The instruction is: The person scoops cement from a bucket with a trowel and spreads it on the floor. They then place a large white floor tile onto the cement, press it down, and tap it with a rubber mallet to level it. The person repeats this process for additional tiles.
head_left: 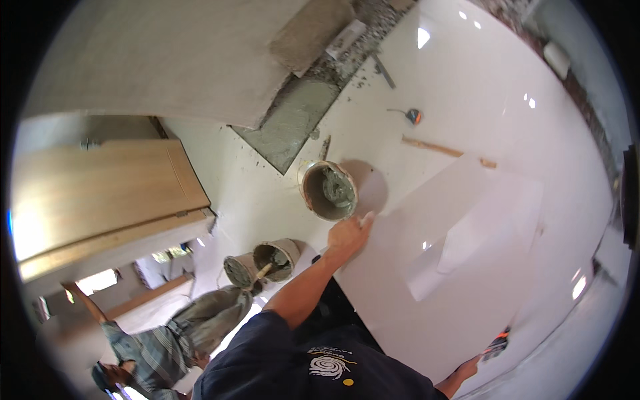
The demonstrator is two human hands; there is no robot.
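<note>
A large glossy white tile (467, 280) is held tilted over the white tiled floor (467, 87). My left hand (349, 235) grips its upper left corner, fingers spread along the edge, right beside a round bucket of grey mortar (328, 191). My right hand (468, 367) holds the tile's lower edge at the bottom of the view and is only partly visible. A small orange and black object (497, 344) lies just beyond that hand.
Two smaller mortar buckets (267, 261) stand below the left arm, one with a tool handle in it. A wet mortar bed (293, 120), a wooden stick (433, 147) and a small orange tool (414, 117) lie ahead. A wooden door (100, 187) is at left. Another person (173, 333) crouches lower left.
</note>
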